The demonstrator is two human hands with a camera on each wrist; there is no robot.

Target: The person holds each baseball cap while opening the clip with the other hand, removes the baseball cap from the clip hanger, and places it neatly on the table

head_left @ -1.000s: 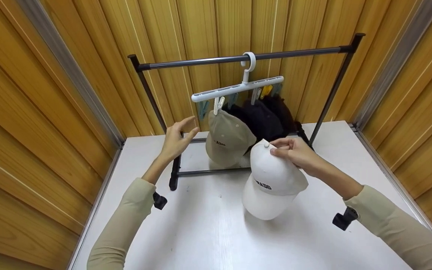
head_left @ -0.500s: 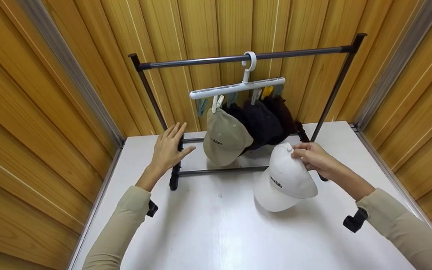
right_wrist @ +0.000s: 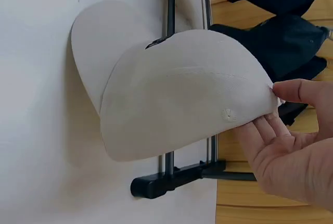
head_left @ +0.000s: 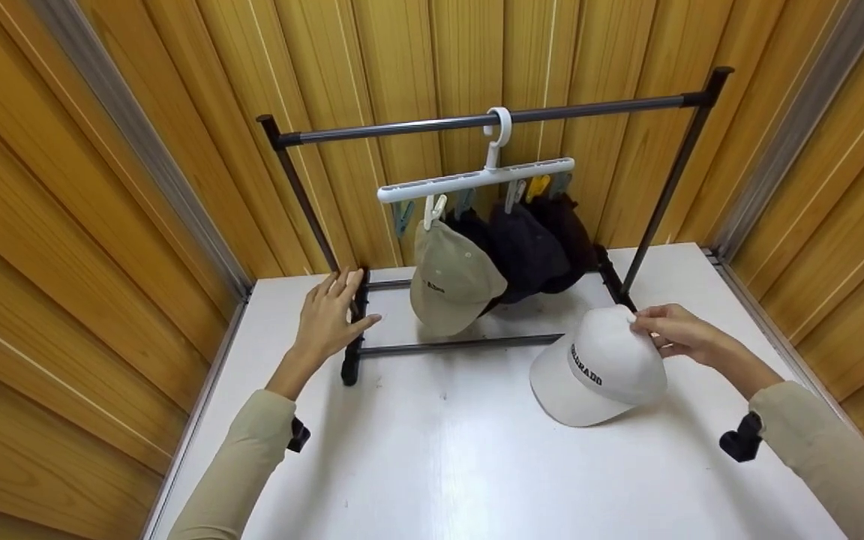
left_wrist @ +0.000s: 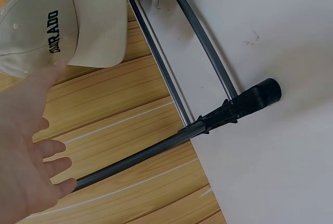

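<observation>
My right hand (head_left: 683, 331) pinches a white baseball cap (head_left: 612, 360) by its crown near the top button, thumb on one side and fingers beneath in the right wrist view. Dark "COLORADO" lettering runs across the cap's front, and its brim points down and left, low over the white table. On the other side, my left hand (head_left: 327, 315) has its fingers spread beside the rack's left upright, holding nothing. A beige cap (head_left: 454, 281) hangs to the right of that hand from a cream clip (head_left: 434, 211); the left wrist view shows its brim (left_wrist: 99, 23) too.
A white hanger (head_left: 477, 178) hooks over the top bar (head_left: 402, 126) of a dark metal rack. Behind the beige cap hang several dark caps (head_left: 529, 244) on clips, one clip yellow (head_left: 538, 187). A blue-grey clip (head_left: 404, 217) dangles at the hanger's left end. Wood-pattern panels (head_left: 102, 247) enclose the table (head_left: 439, 457).
The right hand has carried the white cap rightward and lower, away from the hanging caps. The left hand has withdrawn from near the beige cap, moving left and down to the rack's upright.
</observation>
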